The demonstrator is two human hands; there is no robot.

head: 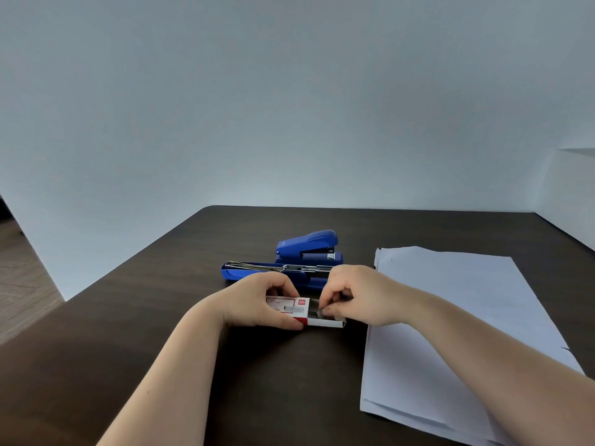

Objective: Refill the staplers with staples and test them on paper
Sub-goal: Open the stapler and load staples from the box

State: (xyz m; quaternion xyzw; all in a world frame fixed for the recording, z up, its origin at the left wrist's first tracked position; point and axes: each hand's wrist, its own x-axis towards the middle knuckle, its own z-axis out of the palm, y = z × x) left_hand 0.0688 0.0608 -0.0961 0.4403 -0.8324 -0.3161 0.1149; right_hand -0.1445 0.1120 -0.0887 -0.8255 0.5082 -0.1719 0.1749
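Note:
A small red and white staple box (291, 306) lies on the dark table, its inner tray slid out to the right. My left hand (257, 300) grips the box's sleeve. The fingertips of my right hand (357, 296) pinch at staples (317, 313) inside the tray. Just behind my hands lies a blue stapler (254, 270) flipped wide open, its metal staple channel showing. A second blue stapler (309, 246) stands closed behind it.
A loose stack of white paper (450, 317) lies to the right on the dark brown table (128, 349). A pale wall rises behind the table's far edge. Wooden floor shows at far left.

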